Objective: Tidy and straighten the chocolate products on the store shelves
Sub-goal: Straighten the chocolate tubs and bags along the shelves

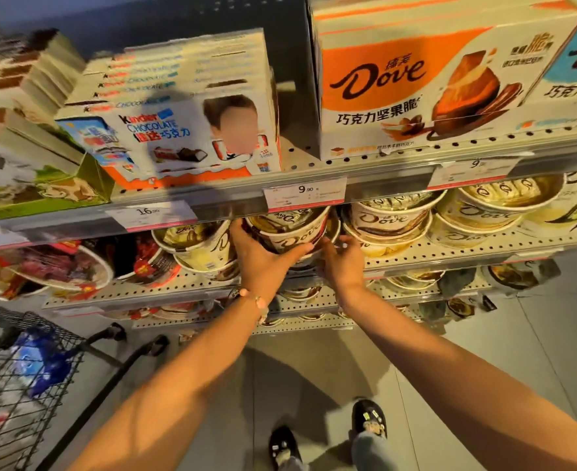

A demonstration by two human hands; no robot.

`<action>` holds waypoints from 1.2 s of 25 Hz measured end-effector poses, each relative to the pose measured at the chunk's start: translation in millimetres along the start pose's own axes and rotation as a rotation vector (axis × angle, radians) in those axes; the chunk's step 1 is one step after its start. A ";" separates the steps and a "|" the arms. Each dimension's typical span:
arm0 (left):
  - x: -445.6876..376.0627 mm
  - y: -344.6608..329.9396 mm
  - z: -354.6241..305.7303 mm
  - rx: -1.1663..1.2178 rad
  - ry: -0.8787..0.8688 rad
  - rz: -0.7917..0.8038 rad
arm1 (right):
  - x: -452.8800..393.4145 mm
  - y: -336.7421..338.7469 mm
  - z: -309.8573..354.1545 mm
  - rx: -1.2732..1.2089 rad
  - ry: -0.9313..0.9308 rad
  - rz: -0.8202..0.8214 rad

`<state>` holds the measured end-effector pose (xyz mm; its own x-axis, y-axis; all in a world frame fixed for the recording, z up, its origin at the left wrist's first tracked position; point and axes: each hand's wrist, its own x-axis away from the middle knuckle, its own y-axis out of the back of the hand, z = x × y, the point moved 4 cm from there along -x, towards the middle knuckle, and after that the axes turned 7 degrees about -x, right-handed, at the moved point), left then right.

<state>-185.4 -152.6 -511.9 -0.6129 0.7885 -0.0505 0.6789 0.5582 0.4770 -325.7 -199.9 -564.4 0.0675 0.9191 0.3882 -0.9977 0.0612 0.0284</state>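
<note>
My left hand (pixel 263 263) grips a round cream-and-brown Dove chocolate tub (pixel 288 229) from below and from its left side, thumb up along the wall and fingers curled under the base; the tub sits at the front edge of the second perforated grey metal shelf (pixel 450 253), just under the white price tag reading 9.90 (pixel 305 195); it is tilted, its axis leaning so the gold-foil top faces up and away from me toward the upper left, and the brown Dove lettering on the wall runs slanted and reads upside down; my right hand (pixel 343 263) lies just right of my grip with fingers spread and relaxed, fingertips touching the tub's lower right side and the tub beneath it; whether they press I cannot tell; right of my hands more stacked Dove tubs (pixel 392 222) stand upright; left of my grip another cream tub (pixel 202 243) leans; above my hands, on the higher shelf, stand a white-and-orange Kinder Chocolate box (pixel 178 130) and a large orange-and-white Dove carton (pixel 426 86)
</note>
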 end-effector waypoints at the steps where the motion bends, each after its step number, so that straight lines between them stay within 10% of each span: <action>1: -0.1 -2.4 -4.4 0.010 0.015 -0.021 | -0.8 -1.9 -1.8 -0.002 -0.023 0.026; 15: -9.7 8.7 3.8 -0.029 0.032 0.182 | 2.8 2.9 18.9 -0.201 -0.062 0.260; 30: -3.5 -0.5 -12.1 0.038 0.030 -0.026 | 8.8 6.5 21.7 -0.229 -0.048 0.301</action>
<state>-188.5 -158.7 -501.4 -0.6419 0.7660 -0.0353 0.6774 0.5880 0.4421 -331.5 -199.9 -540.8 -0.2337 0.8902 0.3911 -0.9473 -0.1178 -0.2980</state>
